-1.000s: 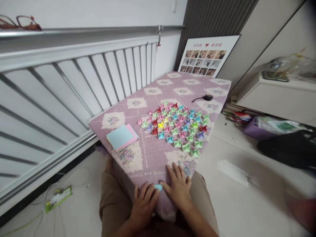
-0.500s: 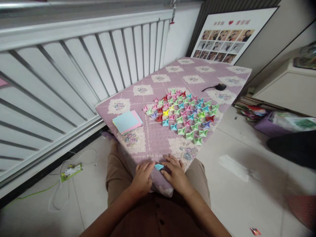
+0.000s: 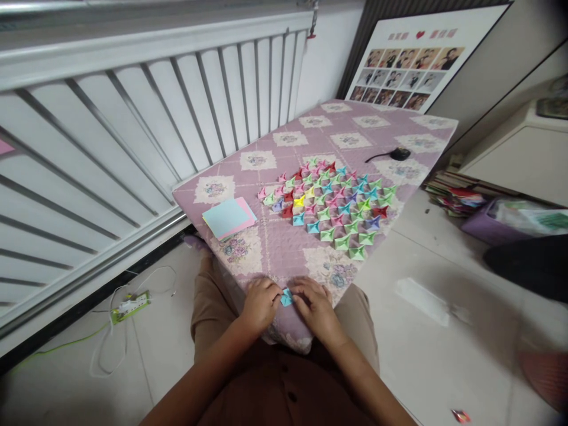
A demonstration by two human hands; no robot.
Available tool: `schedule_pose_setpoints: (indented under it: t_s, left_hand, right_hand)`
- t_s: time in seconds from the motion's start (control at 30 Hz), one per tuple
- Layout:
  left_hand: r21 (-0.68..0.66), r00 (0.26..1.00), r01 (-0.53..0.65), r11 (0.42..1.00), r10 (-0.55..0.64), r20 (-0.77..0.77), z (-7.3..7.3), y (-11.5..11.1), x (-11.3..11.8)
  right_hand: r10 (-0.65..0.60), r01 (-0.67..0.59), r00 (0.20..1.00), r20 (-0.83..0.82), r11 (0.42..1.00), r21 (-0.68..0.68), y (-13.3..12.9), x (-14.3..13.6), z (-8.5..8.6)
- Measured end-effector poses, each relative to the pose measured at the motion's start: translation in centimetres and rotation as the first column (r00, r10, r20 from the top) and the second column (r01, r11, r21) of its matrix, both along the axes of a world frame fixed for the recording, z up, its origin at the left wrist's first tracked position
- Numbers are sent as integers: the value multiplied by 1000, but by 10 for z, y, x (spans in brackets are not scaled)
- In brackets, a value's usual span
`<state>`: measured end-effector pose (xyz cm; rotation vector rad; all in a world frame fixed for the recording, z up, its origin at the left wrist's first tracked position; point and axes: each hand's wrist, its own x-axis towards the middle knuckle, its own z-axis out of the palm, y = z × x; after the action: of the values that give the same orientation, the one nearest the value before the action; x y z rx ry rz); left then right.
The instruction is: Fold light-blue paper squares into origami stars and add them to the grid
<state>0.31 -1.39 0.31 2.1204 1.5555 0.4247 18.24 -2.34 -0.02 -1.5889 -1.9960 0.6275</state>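
Observation:
A small piece of folded blue paper lies at the near corner of the table, between my two hands. My left hand pinches its left edge with curled fingers. From the other side my right hand has its thumb and fingers on the right edge. Beyond them several folded paper pieces in green, blue, pink, red, yellow and purple stand in slanting rows. To the left of these rests a stack of square paper sheets, light blue on top with pink beneath.
A purple flowered cloth covers the table. A black object with a thin tail lies at the far right. A white radiator runs along the left side. On the floor are a power strip with cables and a purple bin.
The blue paper has gone from a narrow diamond to a squarer folded shape. My left fingers have closed in on its edge, and my right hand has shifted slightly.

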Motion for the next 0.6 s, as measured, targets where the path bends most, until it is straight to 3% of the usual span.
schedule_pose_setpoints:
  t_s: [0.37, 0.6]
  left_hand:
    - [-17, 997, 46, 999, -47, -60, 3, 6, 0]
    - [-18, 997, 82, 996, -82, 13, 0, 9, -1]
  right_hand:
    - [78, -84, 973, 218, 996, 18, 2, -11, 5]
    - [180, -182, 981, 71, 983, 22, 13, -7, 0]
